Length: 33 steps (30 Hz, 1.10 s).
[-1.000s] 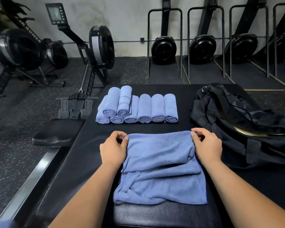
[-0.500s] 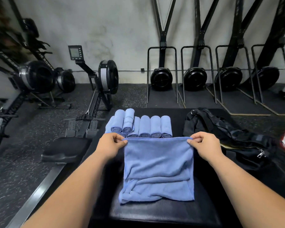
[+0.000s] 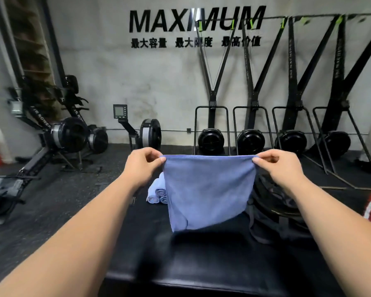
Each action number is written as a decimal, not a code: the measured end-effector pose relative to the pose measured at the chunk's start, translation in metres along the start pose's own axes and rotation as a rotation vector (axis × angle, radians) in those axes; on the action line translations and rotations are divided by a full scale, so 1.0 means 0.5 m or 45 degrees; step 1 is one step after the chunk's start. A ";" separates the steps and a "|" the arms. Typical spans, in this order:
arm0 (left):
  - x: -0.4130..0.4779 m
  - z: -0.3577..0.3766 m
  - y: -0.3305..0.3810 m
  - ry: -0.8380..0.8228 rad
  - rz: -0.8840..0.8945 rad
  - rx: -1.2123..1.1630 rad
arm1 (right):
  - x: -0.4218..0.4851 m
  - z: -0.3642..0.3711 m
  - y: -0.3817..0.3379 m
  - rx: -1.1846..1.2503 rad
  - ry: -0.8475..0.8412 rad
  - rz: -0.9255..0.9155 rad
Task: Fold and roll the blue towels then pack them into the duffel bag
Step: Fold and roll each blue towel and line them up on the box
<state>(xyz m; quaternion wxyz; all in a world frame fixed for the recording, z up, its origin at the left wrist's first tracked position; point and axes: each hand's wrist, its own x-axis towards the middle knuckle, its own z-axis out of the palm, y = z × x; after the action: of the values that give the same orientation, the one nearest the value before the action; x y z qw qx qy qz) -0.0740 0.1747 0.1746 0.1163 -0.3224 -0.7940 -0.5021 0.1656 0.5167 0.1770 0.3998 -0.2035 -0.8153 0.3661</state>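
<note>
- Towel [image 3: 208, 194] hangs below my fingers, its top edge taut between them, clear of the black padded bench [image 3: 201, 254].
- I see my left hand [image 3: 141, 166] pinching one top corner and my right hand [image 3: 281, 168] pinching the other.
- Beneath my left fingers lie rolled towels [image 3: 156, 192]; beneath the right, the duffel bag [image 3: 276, 202].

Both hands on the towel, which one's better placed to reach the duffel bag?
Right, probably. The right hand pinches the blue towel nearest the duffel bag; the left hand pinches it over by the rolled towels.
</note>
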 end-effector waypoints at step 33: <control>-0.050 -0.127 0.080 -0.225 -0.234 -0.550 | -0.055 -0.083 -0.140 0.469 -0.224 0.101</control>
<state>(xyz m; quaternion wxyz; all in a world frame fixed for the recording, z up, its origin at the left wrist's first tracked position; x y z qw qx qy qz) -0.0388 0.1209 0.2207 -0.0714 -0.3091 -0.7013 -0.6384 0.2125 0.4722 0.2333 0.3428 -0.1263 -0.7576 0.5409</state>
